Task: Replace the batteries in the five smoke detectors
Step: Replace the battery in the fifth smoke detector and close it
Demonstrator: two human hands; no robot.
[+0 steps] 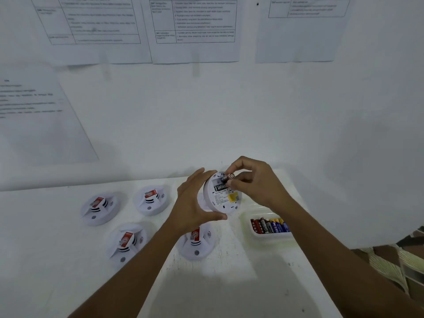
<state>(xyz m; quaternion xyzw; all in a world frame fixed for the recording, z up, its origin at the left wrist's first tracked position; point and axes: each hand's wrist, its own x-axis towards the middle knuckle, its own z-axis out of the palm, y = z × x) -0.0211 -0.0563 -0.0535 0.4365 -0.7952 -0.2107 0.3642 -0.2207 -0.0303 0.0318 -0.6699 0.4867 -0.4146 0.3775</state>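
Progress is hard to judge from where I stand. To the left of the left hand (195, 203), four units lie face up on the white table (229, 283), each with a red sticker. The outer detector (99, 208) is farthest from the hand, the back detector (152, 200) and the front detector (125, 243) are nearer, and the near detector (196, 243) lies just under the left wrist. All four look closed, so I cannot tell if their batteries are already new or wait for their turn.

The fifth unit is clearly in work. The left hand holds this open detector (226, 203) above the table, back side toward the person, fingers and thumb curved around its rim. One black seated battery (219, 187) lies in the compartment. The right hand (254, 187) is narrowly closed, thumb and fingers pinching a loose battery (228, 176) at the upper edge of the compartment. I judge it is going in, but it may as well be coming out. Below the right hand, just beside the right forearm, stands a white tray (270, 237) with spare batteries (269, 226) in a row.
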